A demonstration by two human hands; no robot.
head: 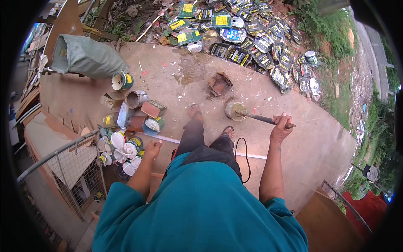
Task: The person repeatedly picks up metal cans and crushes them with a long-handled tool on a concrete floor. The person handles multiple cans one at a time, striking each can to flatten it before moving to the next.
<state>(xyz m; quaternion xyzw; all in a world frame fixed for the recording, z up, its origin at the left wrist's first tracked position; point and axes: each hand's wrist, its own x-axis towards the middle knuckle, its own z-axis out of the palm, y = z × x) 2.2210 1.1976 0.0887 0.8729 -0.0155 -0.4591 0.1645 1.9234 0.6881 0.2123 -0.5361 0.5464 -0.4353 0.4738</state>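
My right hand [280,127] is closed around the upper part of a dark handle [261,118]. The handle slants down to the left, and its lower end meets a round container [235,111] with greyish-brown matter in it, on the concrete beyond my feet. Just past that container lies a crumpled, rusty metal can [220,83]. My left hand [153,149] hangs beside my left thigh with its fingers curled; whether anything is in them cannot be told. Near it stand a blue-rimmed bucket [150,129] and a pile of used paint pails [130,148].
Flattened printed containers [264,42] lie heaped along the slab's far edge. At the left are a grey-green woven sack [91,56], open cans [136,99] and a metal mesh railing [67,160]. A black cable [248,157] loops beside my right leg.
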